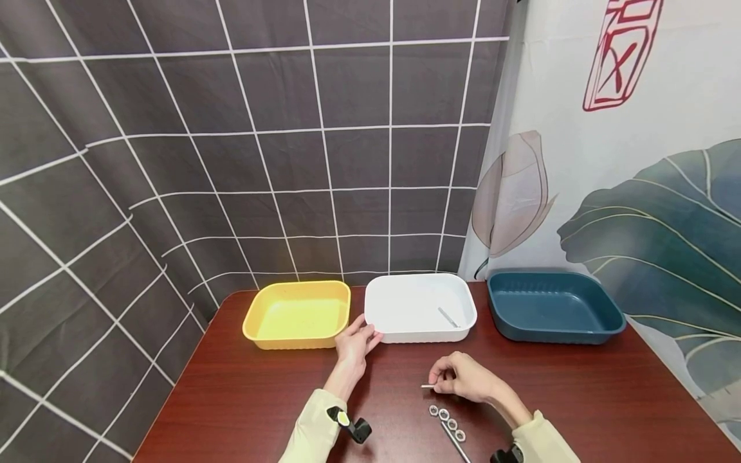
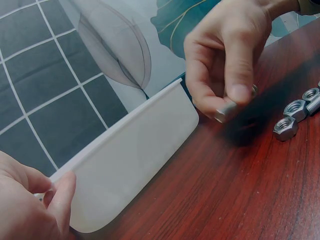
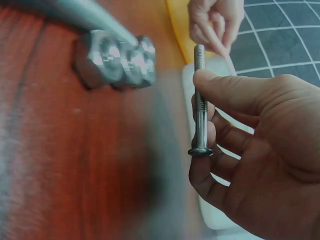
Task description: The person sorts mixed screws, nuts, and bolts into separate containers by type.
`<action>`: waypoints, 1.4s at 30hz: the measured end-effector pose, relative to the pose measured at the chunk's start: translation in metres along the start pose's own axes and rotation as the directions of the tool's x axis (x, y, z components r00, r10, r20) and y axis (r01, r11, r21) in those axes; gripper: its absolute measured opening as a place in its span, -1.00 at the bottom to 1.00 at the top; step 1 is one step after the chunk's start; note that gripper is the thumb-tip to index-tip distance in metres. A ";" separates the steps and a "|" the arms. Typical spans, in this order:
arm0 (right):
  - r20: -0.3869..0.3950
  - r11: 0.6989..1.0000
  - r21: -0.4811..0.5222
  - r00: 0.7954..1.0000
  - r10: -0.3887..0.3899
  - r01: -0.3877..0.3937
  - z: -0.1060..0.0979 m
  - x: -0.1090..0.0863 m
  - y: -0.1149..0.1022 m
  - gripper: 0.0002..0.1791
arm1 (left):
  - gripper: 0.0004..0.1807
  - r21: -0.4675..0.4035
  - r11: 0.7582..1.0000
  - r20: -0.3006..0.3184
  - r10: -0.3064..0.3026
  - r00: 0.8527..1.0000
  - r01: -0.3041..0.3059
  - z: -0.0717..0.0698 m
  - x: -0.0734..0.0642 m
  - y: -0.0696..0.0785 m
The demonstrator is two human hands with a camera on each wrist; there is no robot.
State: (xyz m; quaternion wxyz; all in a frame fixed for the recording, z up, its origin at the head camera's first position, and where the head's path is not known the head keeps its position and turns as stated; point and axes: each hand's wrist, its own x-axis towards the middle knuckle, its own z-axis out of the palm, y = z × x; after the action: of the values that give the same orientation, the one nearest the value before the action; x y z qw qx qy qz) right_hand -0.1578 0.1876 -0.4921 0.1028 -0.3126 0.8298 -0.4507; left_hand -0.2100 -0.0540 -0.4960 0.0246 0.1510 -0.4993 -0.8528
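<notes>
In the head view, my right hand (image 1: 466, 378) is over the table in front of the white bin (image 1: 382, 336). Its thumb and fingers pinch a silver bolt (image 3: 201, 122), whose threaded end and flat head both show in the right wrist view. My left hand (image 1: 351, 347) holds the front left corner of the white bin, thumb against the outer wall in the left wrist view. Inside that bin lies a thin silver piece (image 1: 448, 317), too small to identify. Several hex nuts (image 2: 286, 128) sit in a row on the table, beside a silver rod (image 1: 455, 442) with a threaded end.
A yellow bin (image 1: 324, 343) stands left of the white one, close to my left hand. To the right is a dark blue bin (image 1: 556, 335). All three line the back of the brown table (image 1: 231, 399), before a grey grid curtain (image 1: 359, 161) and a printed white cloth.
</notes>
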 end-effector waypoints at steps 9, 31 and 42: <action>-0.053 0.999 0.000 0.998 0.041 -0.041 -0.017 0.006 -0.010 -0.95 | -0.47 -0.001 1.000 0.001 -0.003 1.000 0.003 0.000 -0.001 0.001; -0.103 1.000 -0.013 0.994 0.027 -0.028 -0.049 0.036 -0.024 -0.94 | -0.43 0.009 1.000 -0.001 0.004 1.000 -0.004 0.000 -0.002 0.001; -0.138 0.999 -0.034 0.990 0.027 -0.032 -0.058 0.053 -0.022 -0.95 | -0.46 0.018 1.000 0.000 0.006 1.000 -0.006 0.000 -0.002 0.001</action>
State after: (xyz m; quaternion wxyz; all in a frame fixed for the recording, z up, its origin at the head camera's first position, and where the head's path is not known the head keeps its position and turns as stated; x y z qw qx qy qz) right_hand -0.2162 0.1858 -0.4347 0.0465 -0.2703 0.8475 -0.4545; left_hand -0.2084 -0.0544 -0.4950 0.0259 0.1497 -0.5076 -0.8481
